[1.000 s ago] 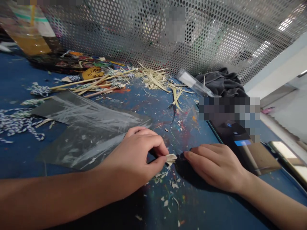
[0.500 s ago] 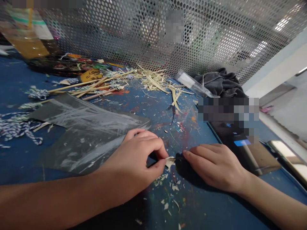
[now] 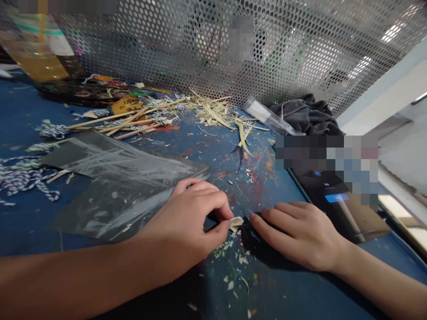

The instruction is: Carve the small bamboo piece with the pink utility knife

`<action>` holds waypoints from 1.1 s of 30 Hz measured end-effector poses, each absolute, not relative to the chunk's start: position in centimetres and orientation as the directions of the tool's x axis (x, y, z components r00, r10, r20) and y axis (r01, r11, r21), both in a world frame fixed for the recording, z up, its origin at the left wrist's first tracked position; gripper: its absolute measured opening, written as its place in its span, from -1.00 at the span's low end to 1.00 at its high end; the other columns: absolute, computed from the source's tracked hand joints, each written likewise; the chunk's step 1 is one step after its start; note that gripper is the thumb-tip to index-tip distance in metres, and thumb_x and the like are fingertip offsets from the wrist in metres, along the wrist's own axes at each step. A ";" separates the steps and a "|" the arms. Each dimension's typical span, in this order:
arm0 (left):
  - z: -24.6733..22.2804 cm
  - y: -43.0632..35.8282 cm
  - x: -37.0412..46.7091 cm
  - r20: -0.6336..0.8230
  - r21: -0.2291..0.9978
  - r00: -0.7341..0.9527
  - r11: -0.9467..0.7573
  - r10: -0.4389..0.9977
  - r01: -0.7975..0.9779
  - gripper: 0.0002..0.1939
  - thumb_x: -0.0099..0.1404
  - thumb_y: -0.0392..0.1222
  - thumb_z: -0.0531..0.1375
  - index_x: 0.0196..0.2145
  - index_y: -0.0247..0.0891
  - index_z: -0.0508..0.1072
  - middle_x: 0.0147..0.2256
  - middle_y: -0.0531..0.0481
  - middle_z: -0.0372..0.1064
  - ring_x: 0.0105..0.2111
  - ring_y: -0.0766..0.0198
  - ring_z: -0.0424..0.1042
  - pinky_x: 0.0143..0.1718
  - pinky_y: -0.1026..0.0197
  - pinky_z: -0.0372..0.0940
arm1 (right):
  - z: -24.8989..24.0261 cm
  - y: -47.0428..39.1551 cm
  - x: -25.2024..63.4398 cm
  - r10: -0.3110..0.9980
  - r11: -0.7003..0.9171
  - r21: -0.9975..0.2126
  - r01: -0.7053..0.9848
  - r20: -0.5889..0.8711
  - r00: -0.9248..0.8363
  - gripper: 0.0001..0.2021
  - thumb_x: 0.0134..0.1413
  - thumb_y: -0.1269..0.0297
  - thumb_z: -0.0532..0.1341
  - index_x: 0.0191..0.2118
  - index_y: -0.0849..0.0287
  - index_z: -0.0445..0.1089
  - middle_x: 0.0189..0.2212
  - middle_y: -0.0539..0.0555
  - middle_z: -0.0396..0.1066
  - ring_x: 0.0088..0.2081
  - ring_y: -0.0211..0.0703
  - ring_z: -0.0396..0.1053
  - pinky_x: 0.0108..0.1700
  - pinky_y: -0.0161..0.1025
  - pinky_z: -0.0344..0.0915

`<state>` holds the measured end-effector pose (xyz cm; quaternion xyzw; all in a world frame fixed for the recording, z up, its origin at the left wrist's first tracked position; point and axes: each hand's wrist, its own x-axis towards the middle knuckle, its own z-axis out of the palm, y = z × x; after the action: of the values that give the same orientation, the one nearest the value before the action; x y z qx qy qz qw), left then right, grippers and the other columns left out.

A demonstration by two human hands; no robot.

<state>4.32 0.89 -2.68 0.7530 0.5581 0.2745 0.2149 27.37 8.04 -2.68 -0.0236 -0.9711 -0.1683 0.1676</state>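
Note:
My left hand (image 3: pixel 196 209) pinches a small pale carved piece (image 3: pixel 236 222), perhaps wood or bamboo, between thumb and forefinger, low over the blue table (image 3: pixel 213 151). Just to the right of its tip is my right hand (image 3: pixel 296 233), fingers curled with the forefinger reaching toward the piece. Something dark lies at that fingertip, and whatever the right hand grips is hidden beneath it. Pale shavings (image 3: pixel 242 258) are scattered below the two hands. Two scuffed grey sandpaper sheets (image 3: pixel 123 164) lie beside my left hand.
Farther back are thin sticks with cord-wrapped ends (image 3: pixel 133 120), a heap of shavings (image 3: pixel 213 111) and a bottle (image 3: pixel 40 53). To the right lie a dark tablet (image 3: pixel 333 218), a phone (image 3: pixel 400 218) and dark cloth (image 3: pixel 310 115). A perforated metal panel (image 3: pixel 187 44) rises behind.
My right hand has shifted slightly, its forefinger now reaching a little farther left. More of the pale piece's tip shows. My left hand stays in place.

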 end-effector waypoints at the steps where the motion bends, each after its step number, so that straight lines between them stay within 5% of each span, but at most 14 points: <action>1: -2.7 0.9 4.3 0.168 0.630 0.222 -0.278 0.961 0.726 -0.92 0.18 -0.27 0.20 -0.47 -0.16 0.42 -0.35 0.17 0.48 -0.16 0.19 0.42 0.03 0.01 0.04 | -2.8 8.1 27.5 -0.016 0.944 0.314 0.101 0.350 -0.936 -0.82 0.30 0.44 0.05 -0.07 0.29 0.33 -0.49 0.04 0.45 -0.56 -0.19 0.22 -0.55 -0.20 0.00; 18: -2.1 2.1 3.4 0.118 0.632 0.353 -0.344 0.928 0.694 -0.95 0.17 -0.24 0.20 -0.45 -0.17 0.44 -0.34 0.13 0.46 -0.15 0.18 0.38 0.03 0.05 0.10 | -3.3 8.4 27.5 0.126 0.979 0.107 0.176 0.361 -0.924 -0.81 0.32 0.45 0.03 -0.24 0.24 0.39 -0.54 -0.01 0.28 -0.54 -0.23 0.18 -0.52 -0.23 0.07; 33: -2.1 2.3 3.5 0.125 0.616 0.358 -0.355 0.926 0.703 -0.94 0.15 -0.28 0.20 -0.44 -0.16 0.46 -0.36 0.16 0.45 -0.19 0.23 0.39 0.06 0.11 0.11 | -3.2 7.9 27.1 0.149 0.976 0.097 0.197 0.367 -0.918 -0.75 0.34 0.44 -0.01 -0.22 0.25 0.41 -0.53 -0.01 0.30 -0.54 -0.26 0.20 -0.53 -0.25 0.09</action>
<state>3.50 2.26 -2.06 0.7890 0.5161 0.2342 0.2372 27.11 7.88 -3.21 -0.0885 -0.9771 -0.0659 0.1818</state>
